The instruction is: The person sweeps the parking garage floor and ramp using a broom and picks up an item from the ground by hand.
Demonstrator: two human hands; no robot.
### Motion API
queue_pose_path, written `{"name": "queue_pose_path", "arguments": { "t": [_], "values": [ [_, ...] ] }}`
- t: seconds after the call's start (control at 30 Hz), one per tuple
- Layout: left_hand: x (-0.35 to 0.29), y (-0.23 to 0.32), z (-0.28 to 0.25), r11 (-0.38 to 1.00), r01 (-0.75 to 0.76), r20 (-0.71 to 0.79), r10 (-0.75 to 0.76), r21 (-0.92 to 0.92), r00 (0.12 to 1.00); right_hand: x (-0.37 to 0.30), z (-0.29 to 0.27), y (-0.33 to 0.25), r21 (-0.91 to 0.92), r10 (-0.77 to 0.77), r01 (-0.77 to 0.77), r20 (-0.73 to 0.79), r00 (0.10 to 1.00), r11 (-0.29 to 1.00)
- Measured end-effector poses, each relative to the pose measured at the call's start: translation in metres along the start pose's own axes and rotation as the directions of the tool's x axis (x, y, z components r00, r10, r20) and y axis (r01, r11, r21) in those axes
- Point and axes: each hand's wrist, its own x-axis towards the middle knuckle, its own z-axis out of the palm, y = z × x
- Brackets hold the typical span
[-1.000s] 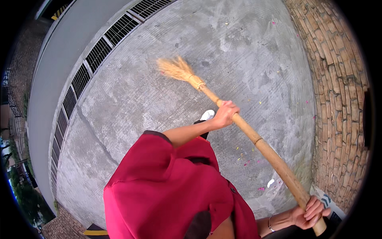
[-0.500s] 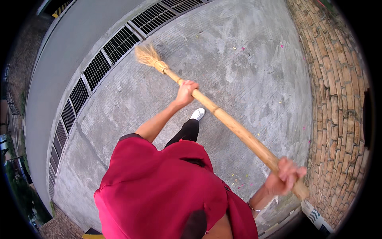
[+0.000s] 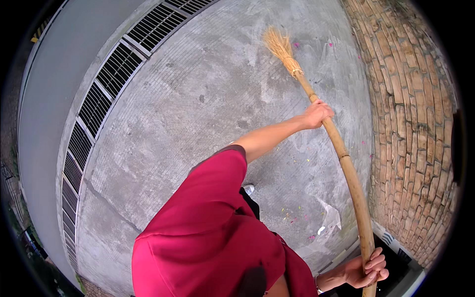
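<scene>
A straw broom (image 3: 352,185) with a long bamboo handle slants across the right half of the view, its bristles at the far end. My left hand (image 3: 318,114) is wrapped round the handle a little below the bristle binding. Down at the lower right, my right hand (image 3: 367,269) grips the handle close to its near end, fingers curled about the bamboo. Pink petals (image 3: 330,45) lie on the concrete to the right of the bristles. Whether the bristle tips touch the ground I cannot tell.
A brick wall (image 3: 410,128) runs along the right. A metal drain grate (image 3: 95,110) curves along the left, with a grey paved strip (image 3: 59,99) beyond it. Petals and bits of leaf (image 3: 292,218) and a pale scrap (image 3: 321,230) lie on the concrete ground (image 3: 173,114).
The broom's bristles have swung from the left over to the right. My left arm has reached rightward with it, while my right hand has come lower and nearer to me.
</scene>
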Motion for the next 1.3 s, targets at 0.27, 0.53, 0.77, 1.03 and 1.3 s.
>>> {"name": "queue_pose_path", "arguments": {
  "t": [0.27,0.53,0.77,1.03,1.3],
  "values": [
    [-0.230,0.074,-0.122,0.799,0.539,-0.232,-0.490,0.267,0.840,0.002,-0.040,0.046,0.556,0.352,-0.427,0.242,0.904,0.713],
    [-0.500,0.178,-0.135,0.281,0.937,-0.707,-0.619,0.208,0.343,-0.086,0.089,0.113,0.423,0.216,-0.872,0.853,0.475,0.247],
    [-0.703,0.272,-0.096,-0.170,0.985,-0.787,-0.609,0.012,-0.096,-0.235,0.198,0.036,0.034,-0.126,-0.992,0.992,0.018,0.125],
    [-0.545,0.151,-0.082,0.414,0.894,-0.799,-0.474,0.168,0.370,-0.137,0.081,0.023,0.206,0.236,-0.806,0.890,0.389,0.555],
    [-0.240,0.093,-0.029,0.961,0.269,-0.320,-0.234,0.068,0.918,-0.104,-0.058,-0.091,0.175,0.014,-0.074,0.320,0.947,0.982]
  ]
}}
